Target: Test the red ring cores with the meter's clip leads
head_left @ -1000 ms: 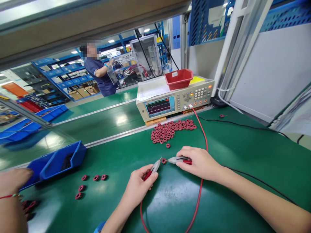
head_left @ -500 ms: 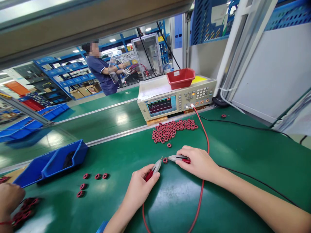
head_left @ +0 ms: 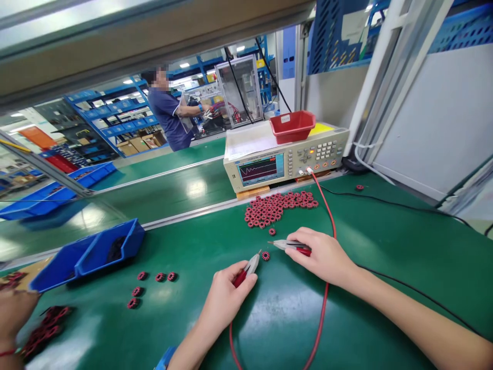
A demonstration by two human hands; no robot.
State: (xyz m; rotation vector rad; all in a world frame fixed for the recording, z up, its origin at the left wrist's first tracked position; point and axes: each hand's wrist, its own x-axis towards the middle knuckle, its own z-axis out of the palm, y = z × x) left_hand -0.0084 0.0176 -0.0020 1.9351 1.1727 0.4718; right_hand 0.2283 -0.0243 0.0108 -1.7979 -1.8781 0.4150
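A small wound core with red and black segments (head_left: 265,256) lies on the green bench between my hands. My left hand (head_left: 228,292) pinches a red-handled test clip (head_left: 252,264), its tip close to the core's left side. In my right hand (head_left: 321,255) is a second test clip (head_left: 285,244), pointing left with its tip just above the core. Whether either tip touches a lead wire is too small to tell. Another wound core (head_left: 272,232) sits a little farther back, in front of a dense cluster of similar cores (head_left: 265,209).
Behind the cluster stands a bench tester (head_left: 287,156), its screen showing a waveform, with a red bin (head_left: 292,127) on top. Red cable (head_left: 326,288) loops around my right forearm. At left are blue bins (head_left: 131,239), several loose cores (head_left: 159,277) and another person's hand (head_left: 17,313).
My right hand's clip has moved from the core's right side to above it. My left hand stays beside the core. The whole view has shifted slightly.
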